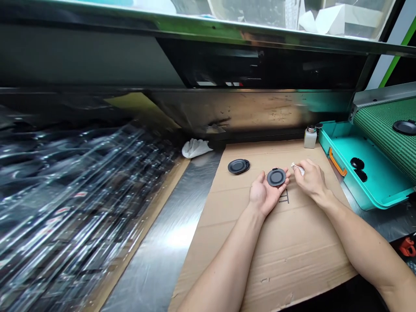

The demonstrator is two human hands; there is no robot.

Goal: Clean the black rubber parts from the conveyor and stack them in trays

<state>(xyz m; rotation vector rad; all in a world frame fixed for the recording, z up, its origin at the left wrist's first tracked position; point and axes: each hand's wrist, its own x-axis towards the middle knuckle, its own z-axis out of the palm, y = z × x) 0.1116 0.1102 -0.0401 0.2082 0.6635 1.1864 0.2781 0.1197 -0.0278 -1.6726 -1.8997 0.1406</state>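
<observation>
My left hand (262,193) is turned palm up and holds a round black plastic lid (276,177) with a small tab at its far edge. The lid rests on the fingers, its ringed face upward. Just to the right, my right hand (310,177) pinches a small wad of white cloth (298,169), apart from the lid. Most of the cloth is hidden by the fingers. A small pile of similar black lids (238,166) lies on the cardboard sheet (240,242), left of my hands.
At the right stands a teal bin (373,190) with black round parts inside. A small whitish bottle (310,137) is beside it. Another lid (404,127) sits on the green conveyor belt (383,119). Stacked clear plastic trays (71,208) fill the left; a crumpled white cloth (195,148) lies behind.
</observation>
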